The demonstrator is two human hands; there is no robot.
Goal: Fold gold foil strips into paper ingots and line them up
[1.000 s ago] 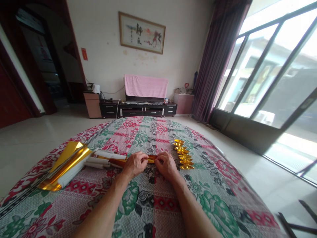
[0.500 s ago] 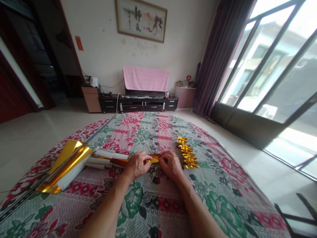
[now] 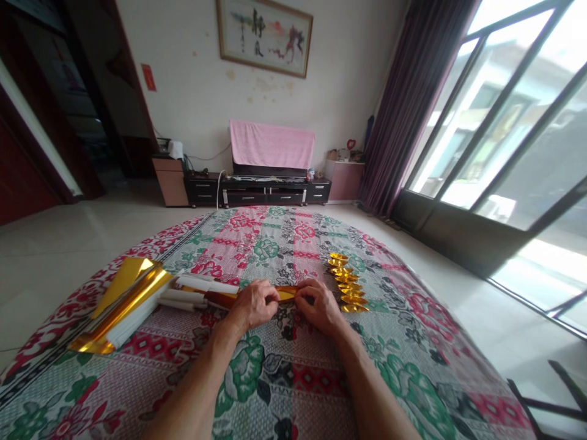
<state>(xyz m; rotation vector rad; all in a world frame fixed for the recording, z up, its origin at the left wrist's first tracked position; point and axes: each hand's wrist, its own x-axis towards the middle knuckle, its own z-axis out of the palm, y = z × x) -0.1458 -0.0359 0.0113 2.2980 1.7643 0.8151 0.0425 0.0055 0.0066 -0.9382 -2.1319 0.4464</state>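
My left hand (image 3: 257, 304) pinches the left end of a narrow folded piece of gold foil paper (image 3: 287, 294). The right end of the same piece is in the closed fingers of my right hand (image 3: 317, 303). Just right of my right hand, several folded gold boat-shaped pieces (image 3: 349, 286) lie in a column. Left of my left hand are white rolled or folded papers (image 3: 183, 298) with darker gold strips beside them. A stack of gold and white sheets (image 3: 126, 305) lies farther left, its top sheets curled.
A flowered cloth (image 3: 266, 249) covers the round table. Beyond it stand a low black cabinet (image 3: 257, 197) and a screen under a pink cloth (image 3: 273, 144). A dark stool or chair frame (image 3: 545, 406) is at the lower right, below the large window.
The foil between my hands now looks more spread, with a dark gap along its upper part. Both hands have barely moved, and the view has shifted slightly.
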